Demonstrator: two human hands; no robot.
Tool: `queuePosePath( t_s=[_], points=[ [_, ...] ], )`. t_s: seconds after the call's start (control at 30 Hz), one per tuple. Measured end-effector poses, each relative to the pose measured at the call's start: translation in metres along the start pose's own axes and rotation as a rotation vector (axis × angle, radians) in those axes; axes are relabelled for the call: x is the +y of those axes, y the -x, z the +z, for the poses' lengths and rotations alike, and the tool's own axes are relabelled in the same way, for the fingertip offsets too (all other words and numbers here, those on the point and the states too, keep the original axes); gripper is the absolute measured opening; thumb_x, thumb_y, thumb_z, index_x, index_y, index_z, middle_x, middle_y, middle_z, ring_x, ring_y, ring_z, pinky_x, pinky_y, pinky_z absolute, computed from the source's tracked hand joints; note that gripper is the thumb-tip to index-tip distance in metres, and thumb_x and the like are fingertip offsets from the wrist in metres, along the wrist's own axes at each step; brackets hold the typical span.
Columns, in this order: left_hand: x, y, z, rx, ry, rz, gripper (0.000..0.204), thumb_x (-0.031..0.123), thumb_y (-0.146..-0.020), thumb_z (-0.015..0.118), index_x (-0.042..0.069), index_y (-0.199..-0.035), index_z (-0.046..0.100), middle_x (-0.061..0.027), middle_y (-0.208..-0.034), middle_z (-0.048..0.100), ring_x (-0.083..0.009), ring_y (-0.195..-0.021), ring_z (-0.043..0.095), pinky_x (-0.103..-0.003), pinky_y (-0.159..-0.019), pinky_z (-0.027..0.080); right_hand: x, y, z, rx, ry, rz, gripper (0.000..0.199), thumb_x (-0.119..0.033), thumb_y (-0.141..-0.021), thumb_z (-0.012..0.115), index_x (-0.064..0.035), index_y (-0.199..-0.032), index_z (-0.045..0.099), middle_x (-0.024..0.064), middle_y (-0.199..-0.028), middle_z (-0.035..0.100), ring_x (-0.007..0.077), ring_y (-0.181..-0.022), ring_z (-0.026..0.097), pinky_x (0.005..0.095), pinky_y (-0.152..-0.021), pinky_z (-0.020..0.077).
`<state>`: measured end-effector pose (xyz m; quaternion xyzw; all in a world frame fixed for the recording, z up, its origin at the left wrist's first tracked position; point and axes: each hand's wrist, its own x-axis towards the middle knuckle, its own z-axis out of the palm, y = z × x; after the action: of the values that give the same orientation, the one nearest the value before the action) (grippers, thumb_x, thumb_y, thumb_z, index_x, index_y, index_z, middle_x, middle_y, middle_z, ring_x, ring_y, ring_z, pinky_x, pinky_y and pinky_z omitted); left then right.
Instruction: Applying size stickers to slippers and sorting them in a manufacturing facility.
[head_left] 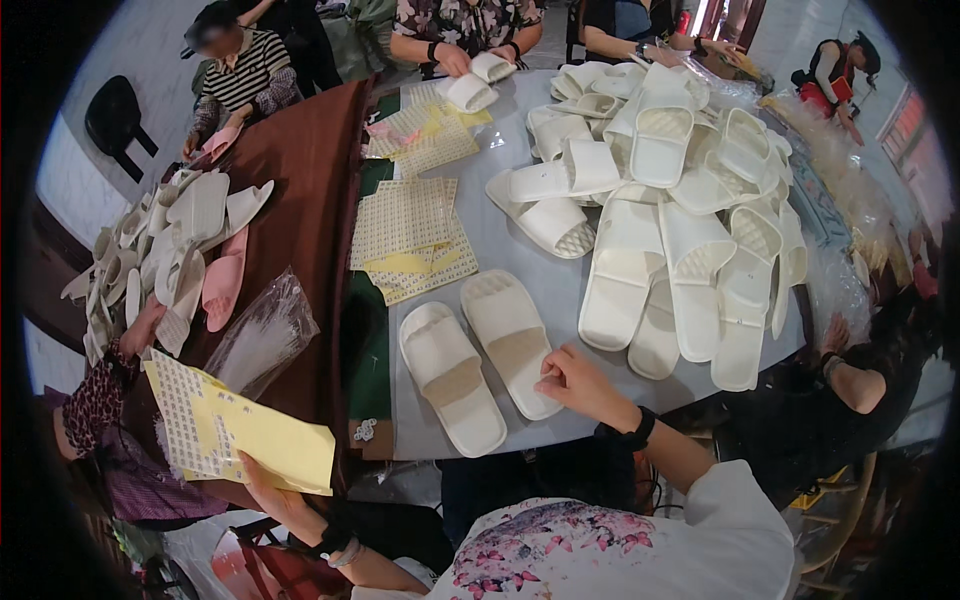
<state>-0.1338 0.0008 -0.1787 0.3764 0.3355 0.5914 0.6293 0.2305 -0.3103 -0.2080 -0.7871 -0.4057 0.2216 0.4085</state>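
My left hand [272,478] grips the lower edge of a yellow sheet of small printed stickers [245,430], held tilted off the left side of the grey table. Two cream slippers lie side by side in front of me, toes pointing away. Over the heel of the right slipper [507,340] is my right hand [575,380], its fingers bent together in a pinch. Whatever is between those fingertips is too small to make out. The left slipper [453,378] lies untouched beside it.
A large heap of cream slippers [660,130] covers the right of the grey table [430,440]. More sticker sheets [405,225] lie farther back. A brown table [310,180] on the left bears another slipper pile [190,215] and a plastic bag [265,335]. Several people work around.
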Motion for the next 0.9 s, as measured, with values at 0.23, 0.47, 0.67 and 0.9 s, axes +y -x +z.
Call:
queuePosePath(
  t_s=[0.23, 0.47, 0.67, 0.9],
  points=[
    [0.006, 0.04, 0.039, 0.025, -0.349, 0.247, 0.046, 0.029, -0.089, 0.058, 0.001, -0.123, 0.046, -0.0098, -0.116, 0.054, -0.0192, -0.101, 0.055, -0.034, -0.086, 0.047, 0.023, -0.007, -0.015, -0.185, -0.201, -0.004, 0.016, -0.01, -0.079, 0.062, -0.0052, -0.093, 0.056, 0.0099, -0.09, 0.049, 0.0217, -0.075, 0.055, 0.0292, -0.069, 0.0458],
    [0.003, 0.018, 0.007, 0.029, -0.025, 0.048, 0.043, 0.026, -0.089, 0.058, -0.001, -0.12, 0.047, -0.0114, -0.113, 0.054, -0.0205, -0.099, 0.056, -0.034, -0.084, 0.048, -0.024, -0.014, 0.013, 0.053, 0.19, -0.322, 0.027, -0.018, -0.077, 0.064, -0.011, -0.103, 0.06, 0.0167, -0.106, 0.051, 0.0329, -0.098, 0.051, 0.0394, -0.085, 0.0412],
    [-0.005, 0.033, 0.035, -0.224, -0.277, 0.114, 0.036, 0.016, -0.088, 0.06, -0.01, -0.111, 0.052, -0.0146, -0.104, 0.059, -0.0185, -0.088, 0.058, -0.03, -0.078, 0.047, -0.024, -0.055, 0.069, -0.183, 0.312, -0.264, 0.046, -0.033, -0.075, 0.064, -0.0022, -0.109, 0.058, 0.0288, -0.104, 0.05, 0.0423, -0.105, 0.045, 0.0492, -0.085, 0.0362],
    [0.034, 0.066, 0.086, -0.256, -0.731, 0.09, 0.019, -0.001, -0.086, 0.056, -0.015, -0.098, 0.058, -0.0155, -0.095, 0.06, -0.018, -0.08, 0.051, -0.03, -0.074, 0.046, -0.018, -0.062, 0.105, 0.241, 0.306, -0.393, 0.041, -0.034, -0.08, 0.06, 0.0073, -0.074, 0.058, 0.0314, -0.108, 0.048, 0.0445, -0.106, 0.043, 0.0506, -0.097, 0.031]
  ],
)
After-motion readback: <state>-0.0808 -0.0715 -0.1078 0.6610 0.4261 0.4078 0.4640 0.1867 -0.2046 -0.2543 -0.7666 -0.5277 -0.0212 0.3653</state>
